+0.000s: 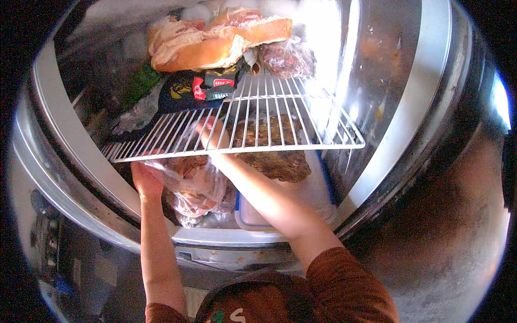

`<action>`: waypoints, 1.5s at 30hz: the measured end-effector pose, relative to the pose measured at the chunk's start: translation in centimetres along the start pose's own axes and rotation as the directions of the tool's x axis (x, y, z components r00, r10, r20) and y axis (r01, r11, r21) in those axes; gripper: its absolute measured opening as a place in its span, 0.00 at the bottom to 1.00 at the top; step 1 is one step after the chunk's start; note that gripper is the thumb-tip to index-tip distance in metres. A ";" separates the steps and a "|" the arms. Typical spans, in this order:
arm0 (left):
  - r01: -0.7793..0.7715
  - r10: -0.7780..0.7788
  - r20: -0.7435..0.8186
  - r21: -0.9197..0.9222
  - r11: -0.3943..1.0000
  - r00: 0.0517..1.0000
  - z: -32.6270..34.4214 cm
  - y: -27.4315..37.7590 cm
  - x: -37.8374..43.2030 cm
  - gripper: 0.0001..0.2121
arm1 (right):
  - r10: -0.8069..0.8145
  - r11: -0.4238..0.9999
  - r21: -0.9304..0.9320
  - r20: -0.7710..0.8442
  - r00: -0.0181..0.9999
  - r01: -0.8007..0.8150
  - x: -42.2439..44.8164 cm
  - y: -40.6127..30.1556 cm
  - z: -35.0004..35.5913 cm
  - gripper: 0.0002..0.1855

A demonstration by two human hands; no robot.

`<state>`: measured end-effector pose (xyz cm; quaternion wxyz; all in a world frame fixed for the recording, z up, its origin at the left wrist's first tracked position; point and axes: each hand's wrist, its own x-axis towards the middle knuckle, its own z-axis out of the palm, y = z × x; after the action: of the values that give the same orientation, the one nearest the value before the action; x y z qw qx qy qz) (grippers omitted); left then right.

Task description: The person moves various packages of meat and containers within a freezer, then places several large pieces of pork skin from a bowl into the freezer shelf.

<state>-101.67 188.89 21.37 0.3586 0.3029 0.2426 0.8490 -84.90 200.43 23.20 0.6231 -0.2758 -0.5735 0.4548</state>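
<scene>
Both my arms reach into a metal-lined fridge, below a white wire shelf [258,151]. My left hand [148,177] is at the left edge of a clear plastic bag of meat [194,198], against the film; its fingers are partly hidden by the shelf's front. Under the wires, my right hand [210,129] is at the bag's upper part, seen through the bars, and its grip is unclear. Right of the bag, a large brown piece of food [282,165] lies on a translucent plastic container [282,206] with a blue rim, partly behind my right forearm.
Large cuts of meat with rind [198,50] lie above at the back, beside a knotted bag of dark red food [287,58]. Dark printed packaging [202,87] and leafy greens [143,80] are at the left. The metal door sill [234,236] runs beneath my forearms.
</scene>
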 end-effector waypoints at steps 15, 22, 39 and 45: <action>-0.177 -0.014 0.294 0.611 0.772 0.956 3.3 1.3 -2.8 0.20 | -0.004 0.984 0.154 0.544 0.839 -0.095 -0.6 -1.9 1.1 0.16; -0.151 -0.322 0.179 0.982 0.110 0.930 5.3 -2.4 -3.7 0.12 | 0.143 0.971 0.104 0.471 0.871 -0.216 -0.1 -1.2 0.0 0.25; -0.338 -0.176 0.499 0.767 0.545 0.849 1.1 0.6 -4.2 0.13 | -0.311 0.622 -0.337 0.722 0.618 0.706 -9.3 -8.8 0.5 0.10; -0.560 -0.394 0.558 0.820 0.122 0.731 -4.9 -1.0 -2.6 0.21 | -0.308 0.424 -0.293 0.844 0.440 0.857 -9.4 -8.5 5.2 0.12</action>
<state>-103.20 186.58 16.43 0.0696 0.7573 0.5703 0.3104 -87.14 187.55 27.20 0.3349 -0.0585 -0.9404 -0.0076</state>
